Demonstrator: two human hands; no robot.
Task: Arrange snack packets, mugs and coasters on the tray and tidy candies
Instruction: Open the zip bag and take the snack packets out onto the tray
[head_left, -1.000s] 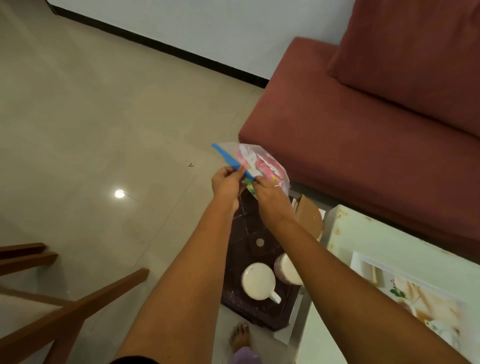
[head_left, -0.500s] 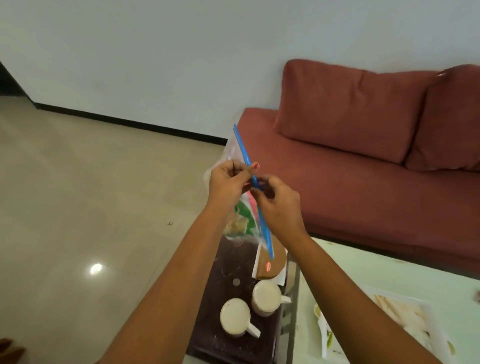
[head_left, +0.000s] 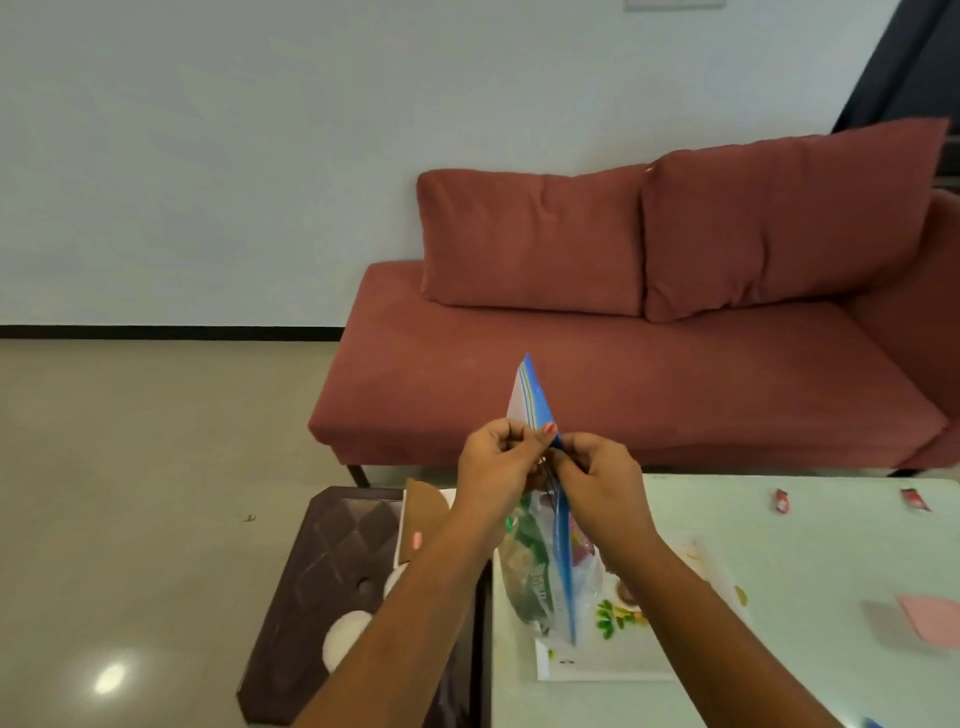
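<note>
Far left, the floor (head_left: 130, 467) carries one bright light reflection. Next is the dark brown tray (head_left: 332, 561), resting low beside the bench; its near edge is covered by the left forearm. On the tray, a white mug (head_left: 343, 642) is only half visible behind that forearm, and a second pale rounded item just above it is too concealed to identify. A brown coaster (head_left: 423, 512) stands at the tray's far right corner, its lower part hidden by the arm; a small pink spot sits below it.

At centre, the left hand (head_left: 498, 475) and right hand (head_left: 597, 486) meet with fingers curled closed, both pinching the blue zip strip of a clear plastic bag (head_left: 558, 582). The bag hangs below the hands over the bench's left edge; its top corner projects upward above the fingers. The contents are blurred: green and pale wrappers can be made out, but no individual item. Whether the seal is closed cannot be determined.

The pale green bench (head_left: 810, 561) holds a printed sheet (head_left: 618, 660), partly hidden beneath the bag and the right forearm. Further right lie two small red candies (head_left: 782, 501), well apart, and a pink card (head_left: 930, 618) cut off by the frame edge. A red sofa (head_left: 649, 374) stands behind.
</note>
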